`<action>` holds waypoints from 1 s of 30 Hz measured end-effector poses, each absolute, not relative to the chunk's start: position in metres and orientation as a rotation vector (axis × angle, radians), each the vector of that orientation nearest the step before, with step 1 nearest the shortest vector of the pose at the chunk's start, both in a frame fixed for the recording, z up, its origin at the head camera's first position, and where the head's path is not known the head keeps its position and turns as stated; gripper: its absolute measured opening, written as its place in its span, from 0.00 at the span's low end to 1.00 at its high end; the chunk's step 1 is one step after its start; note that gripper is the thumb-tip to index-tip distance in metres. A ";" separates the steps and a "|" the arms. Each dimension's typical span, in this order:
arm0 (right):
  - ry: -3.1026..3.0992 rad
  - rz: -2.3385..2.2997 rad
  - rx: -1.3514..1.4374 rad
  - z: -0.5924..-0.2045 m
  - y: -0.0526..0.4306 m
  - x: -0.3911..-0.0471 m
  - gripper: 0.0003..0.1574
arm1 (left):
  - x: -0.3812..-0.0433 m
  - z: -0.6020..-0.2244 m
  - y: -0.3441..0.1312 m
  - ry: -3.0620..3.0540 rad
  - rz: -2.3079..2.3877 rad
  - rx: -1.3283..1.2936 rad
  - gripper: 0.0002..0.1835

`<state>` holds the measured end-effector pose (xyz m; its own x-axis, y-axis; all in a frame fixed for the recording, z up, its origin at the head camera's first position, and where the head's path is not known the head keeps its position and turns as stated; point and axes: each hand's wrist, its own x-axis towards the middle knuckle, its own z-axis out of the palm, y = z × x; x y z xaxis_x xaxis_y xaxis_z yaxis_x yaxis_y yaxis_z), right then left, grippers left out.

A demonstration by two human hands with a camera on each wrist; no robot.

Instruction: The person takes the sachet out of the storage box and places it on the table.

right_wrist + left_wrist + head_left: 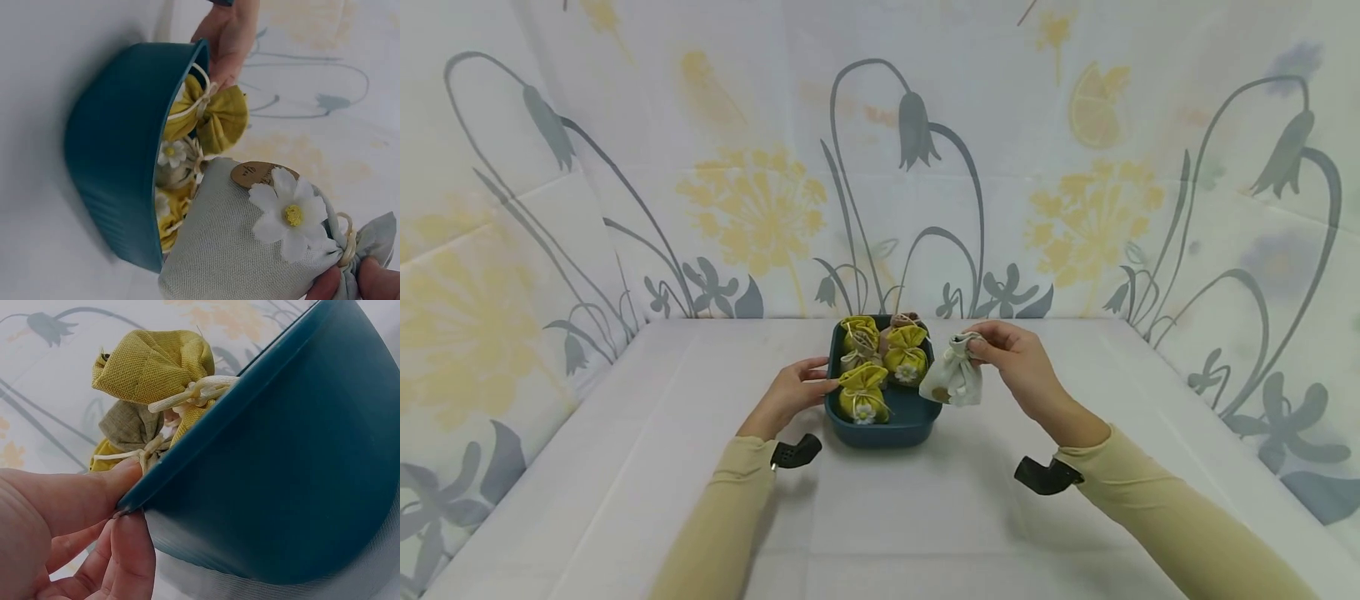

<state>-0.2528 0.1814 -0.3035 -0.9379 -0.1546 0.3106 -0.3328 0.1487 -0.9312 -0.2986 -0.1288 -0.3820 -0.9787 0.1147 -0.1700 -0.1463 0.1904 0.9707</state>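
Observation:
A teal plastic bin (pixel 880 435) stands on the white cloth with several small drawstring pouches inside. Yellow pouches (pixel 862 392) with white flowers and brownish-grey pouches (pixel 859 354) fill its left and back parts. My left hand (pixel 793 392) pinches the bin's left rim between thumb and fingers, as the left wrist view shows. My right hand (pixel 1018 362) pinches the gathered neck of a pale grey-green drawstring pouch (pixel 231 231) at the bin's right rim. That pouch bears a white flower (pixel 290 215) and a brown oval tag (pixel 259 175).
White cloth (pixel 880 517) covers the table. Behind it hangs a floral curtain (pixel 880 208) that wraps both sides. A black wrist camera mount sits under each sleeve cuff, the left one (pixel 797 452) near the bin's front left corner.

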 end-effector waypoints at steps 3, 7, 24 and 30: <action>-2.247 1.912 0.485 -0.304 0.188 -0.254 0.14 | -0.298 -0.383 -0.130 2.260 1.880 -0.032 0.32; -2.232 1.928 0.469 -0.304 0.198 -0.256 0.10 | -0.296 -0.386 -0.130 2.245 1.885 -0.029 0.32; -2.157 2.045 0.423 -0.311 0.214 -0.293 0.07 | -0.296 -0.383 -0.126 2.240 1.907 0.010 0.31; -2.162 2.055 0.343 -0.323 0.210 -0.316 0.04 | -0.299 -0.386 -0.129 2.245 1.914 0.015 0.31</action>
